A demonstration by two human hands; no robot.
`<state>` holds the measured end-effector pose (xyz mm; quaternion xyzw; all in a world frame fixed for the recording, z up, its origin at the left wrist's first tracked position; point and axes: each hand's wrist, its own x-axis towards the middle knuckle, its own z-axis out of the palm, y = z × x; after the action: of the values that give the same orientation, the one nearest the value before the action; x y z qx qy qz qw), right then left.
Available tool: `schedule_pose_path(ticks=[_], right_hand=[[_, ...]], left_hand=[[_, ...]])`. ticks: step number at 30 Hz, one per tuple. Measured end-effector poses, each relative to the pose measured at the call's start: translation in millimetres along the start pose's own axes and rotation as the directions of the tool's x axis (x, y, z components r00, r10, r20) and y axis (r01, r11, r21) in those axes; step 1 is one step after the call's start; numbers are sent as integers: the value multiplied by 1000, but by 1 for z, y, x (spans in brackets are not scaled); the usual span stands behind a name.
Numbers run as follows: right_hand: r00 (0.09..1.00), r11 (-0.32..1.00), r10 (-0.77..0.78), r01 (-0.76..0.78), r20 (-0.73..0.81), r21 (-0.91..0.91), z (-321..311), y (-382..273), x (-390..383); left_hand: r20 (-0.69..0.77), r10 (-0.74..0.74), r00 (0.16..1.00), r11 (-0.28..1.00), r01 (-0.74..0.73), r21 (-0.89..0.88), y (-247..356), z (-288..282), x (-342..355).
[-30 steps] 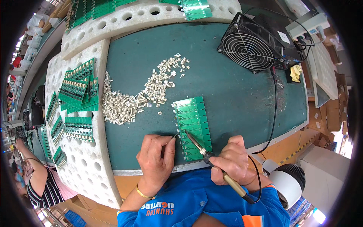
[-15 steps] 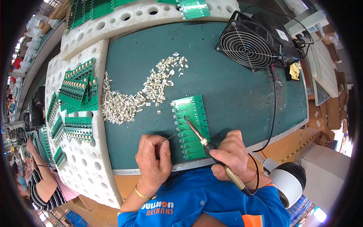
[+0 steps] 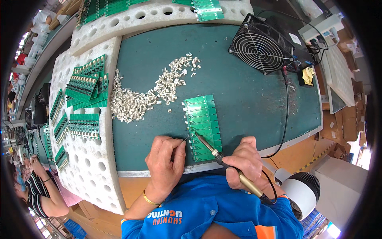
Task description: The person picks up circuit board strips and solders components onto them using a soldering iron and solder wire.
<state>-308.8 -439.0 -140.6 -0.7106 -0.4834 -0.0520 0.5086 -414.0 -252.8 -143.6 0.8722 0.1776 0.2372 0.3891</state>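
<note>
A green circuit board panel (image 3: 205, 123) lies on the dark green mat near the table's front edge, with small white connectors along its left side. My right hand (image 3: 246, 163) grips a soldering iron (image 3: 246, 181); its tip is at the board's left part, a little below the middle. Pinched between the thumb and fingers of my left hand (image 3: 166, 161) is a thin solder wire (image 3: 186, 139), its end reaching the board's left edge beside the iron's tip. Whether tip and wire touch cannot be made out. A heap of small white connectors (image 3: 133, 104) spreads at the left and beyond the board.
White foam slabs (image 3: 85, 163) on the left and back carry several green boards (image 3: 84, 126). A black fan (image 3: 260, 46) stands at the back right, beside a yellow sponge (image 3: 308, 75). The iron's black cord (image 3: 287, 115) crosses the right side. A co-worker's arm (image 3: 49, 191) shows at far left.
The soldering iron's tip has moved down the board, nearer to its left edge. My left hand has brought the wire up to the board. The whole view has shifted slightly.
</note>
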Motion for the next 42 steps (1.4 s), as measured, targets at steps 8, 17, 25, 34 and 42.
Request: schedule_pose_path(ticks=[8,17,25,34,42], right_hand=[[1000,1000,-3,2,-27,-10,4,-1,4],[1000,1000,-2,1,-13,-14,5,0,7],[1000,1000,-6,6,1,-8,5,1,7],[1000,1000,-9,9,17,-11,4,1,8],[999,999,-13,14,43,-31,3,-1,6]], left_hand=[[-8,25,1000,1000,-25,10,-2,3,1],[-22,31,999,999,-31,27,-2,3,2],[0,36,999,998,-36,47,-1,3,1],[1,62,998,995,-62,73,0,2,1],[-1,68,998,993,-68,93,1,4,2]])
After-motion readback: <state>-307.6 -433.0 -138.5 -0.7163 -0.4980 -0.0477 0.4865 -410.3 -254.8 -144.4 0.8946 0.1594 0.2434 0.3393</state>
